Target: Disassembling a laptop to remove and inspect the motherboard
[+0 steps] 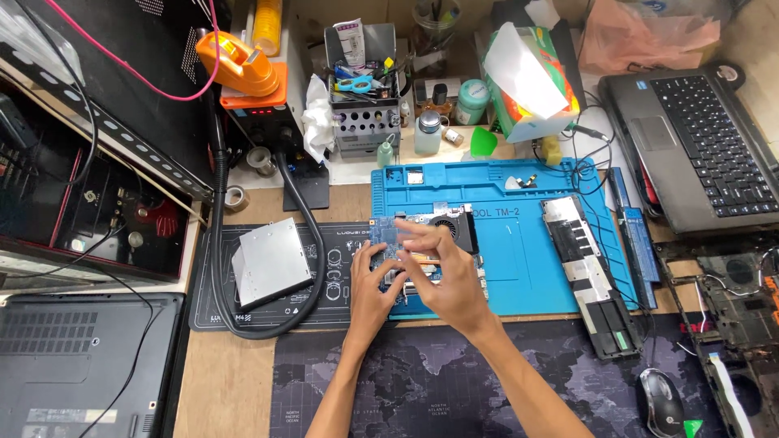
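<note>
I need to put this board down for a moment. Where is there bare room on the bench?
Free: blue mat between circuit board and long battery; dark desk mat between the forearms. Crowded: the back edge, with tool caddy and bottles.

Just one head cam, looking almost straight down on the tabletop [235,381] from fairly close, laptop [698,154] at 2 o'clock.

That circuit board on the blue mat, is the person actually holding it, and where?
Yes. Both hands are on the circuit board: the left hand grips its left edge, and the right hand lies over its middle. The blue mat lies beneath it.
</note>
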